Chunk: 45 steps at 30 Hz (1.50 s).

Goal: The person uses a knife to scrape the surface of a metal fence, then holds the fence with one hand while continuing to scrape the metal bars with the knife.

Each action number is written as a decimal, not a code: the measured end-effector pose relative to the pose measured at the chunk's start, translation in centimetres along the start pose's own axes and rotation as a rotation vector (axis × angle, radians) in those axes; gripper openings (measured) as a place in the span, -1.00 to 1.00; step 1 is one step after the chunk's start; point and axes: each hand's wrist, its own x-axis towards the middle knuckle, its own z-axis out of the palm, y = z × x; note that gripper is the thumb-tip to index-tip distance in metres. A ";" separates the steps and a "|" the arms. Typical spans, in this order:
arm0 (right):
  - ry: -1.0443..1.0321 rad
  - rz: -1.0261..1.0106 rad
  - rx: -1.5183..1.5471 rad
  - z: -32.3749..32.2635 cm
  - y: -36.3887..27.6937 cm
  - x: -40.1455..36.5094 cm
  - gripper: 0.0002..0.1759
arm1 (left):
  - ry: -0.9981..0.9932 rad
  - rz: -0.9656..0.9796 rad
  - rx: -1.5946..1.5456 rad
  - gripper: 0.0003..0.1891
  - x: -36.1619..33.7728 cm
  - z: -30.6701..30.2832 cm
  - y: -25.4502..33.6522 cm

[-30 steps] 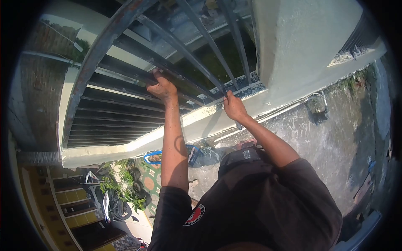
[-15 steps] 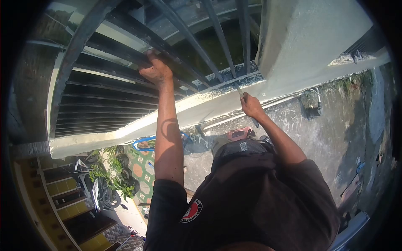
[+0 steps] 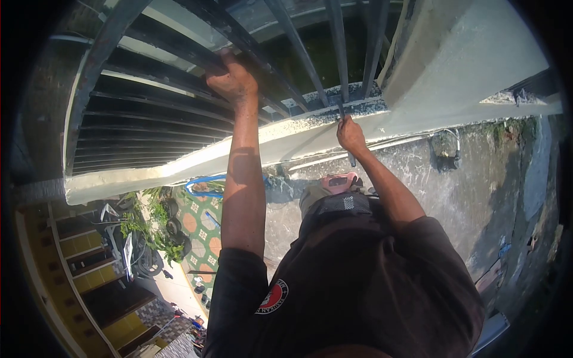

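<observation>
Against the dark railing [image 3: 338, 48], the left hand [image 3: 233, 83] grips a bar [image 3: 179, 48]. The right hand [image 3: 351, 134] clasps a slim tool [image 3: 352, 160].

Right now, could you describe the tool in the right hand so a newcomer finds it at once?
Start at the dark grille and go down to the pale ledge below it. There, the right hand grips the slim tool. Unlike the long bars, it is short and sticks out above and below that hand.

Smooth, scuffed metal bars [image 3: 239, 39] show at eleven o'clock. The shirt [image 3: 352, 280] at five is matt cloth, the ground [image 3: 406, 191] at three rough concrete.
</observation>
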 end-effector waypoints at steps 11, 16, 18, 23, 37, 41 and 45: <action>0.010 0.040 -0.040 -0.8 0.1 0.4 -0.66 | -0.034 -0.067 -0.066 -0.66 -0.2 0.3 0.7; -0.084 0.009 0.165 0.9 -2.0 2.5 -0.65 | -0.035 -0.089 0.011 -0.64 -0.4 -0.1 0.3; -0.129 -0.006 0.157 0.6 -2.0 3.2 -0.62 | -0.007 0.058 0.003 -0.64 -0.1 0.1 0.3; -0.488 0.192 0.756 -0.9 0.9 2.6 -0.58 | -0.039 -0.026 -0.069 -0.65 -0.1 0.0 0.7; -0.059 -0.006 -0.071 2.5 -5.3 -0.7 -0.65 | -0.038 -0.068 -0.084 -0.70 -0.3 0.1 0.7; -0.072 -0.056 0.071 5.7 -5.4 1.1 -0.63 | -0.076 -0.082 -0.035 -0.68 -0.6 -0.2 0.9; -0.259 0.045 0.311 3.3 -5.5 1.4 -0.61 | -0.035 -0.024 -0.077 -0.66 -0.2 0.1 1.1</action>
